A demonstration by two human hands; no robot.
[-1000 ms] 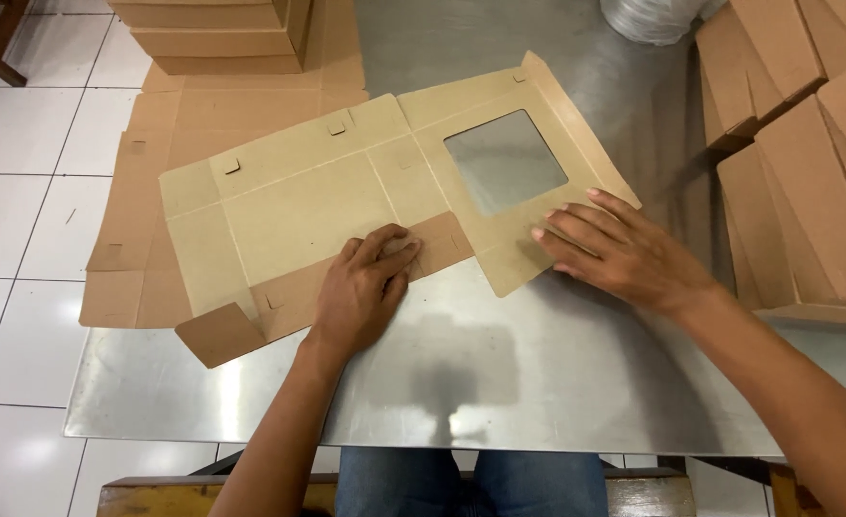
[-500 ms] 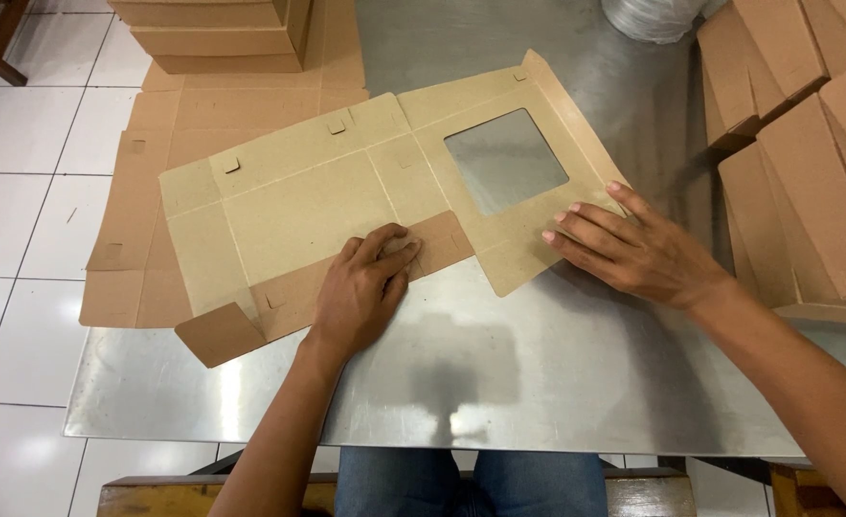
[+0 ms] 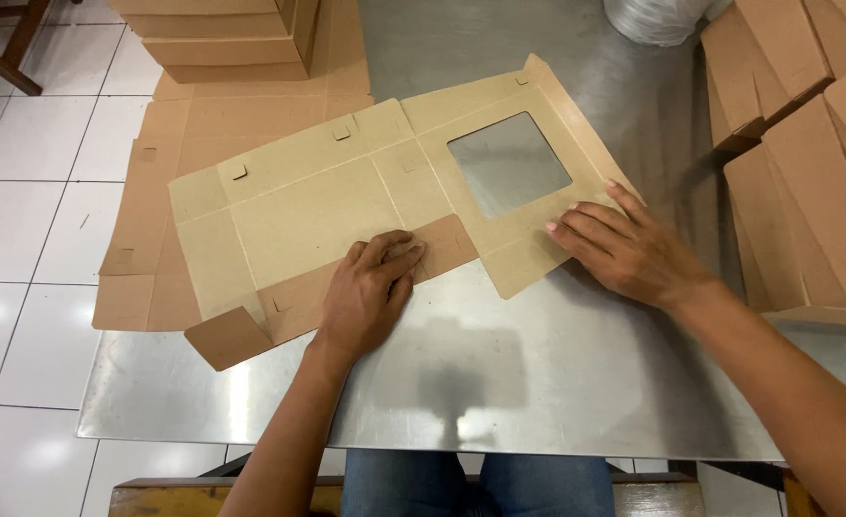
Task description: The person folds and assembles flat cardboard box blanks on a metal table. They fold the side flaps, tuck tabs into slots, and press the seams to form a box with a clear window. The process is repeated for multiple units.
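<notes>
A flat brown cardboard box blank (image 3: 317,215) with a square window cut-out (image 3: 507,163) lies on the steel table (image 3: 538,383). My left hand (image 3: 370,292) presses palm-down on the blank's near flap, fingers together on the fold. My right hand (image 3: 629,251) rests with fingers spread on the blank's right flap, just below the window. Neither hand grips anything; both lie flat on the cardboard.
More flat blanks (image 3: 140,249) lie under the top one and overhang the table's left edge. Stacked cardboard (image 3: 222,38) sits at the back left. Folded brown boxes (image 3: 806,144) stand along the right side. A white plastic-wrapped roll (image 3: 653,17) is at the far edge.
My right hand has slid a little to the right and up along the right flap. My left hand has stayed on the near flap.
</notes>
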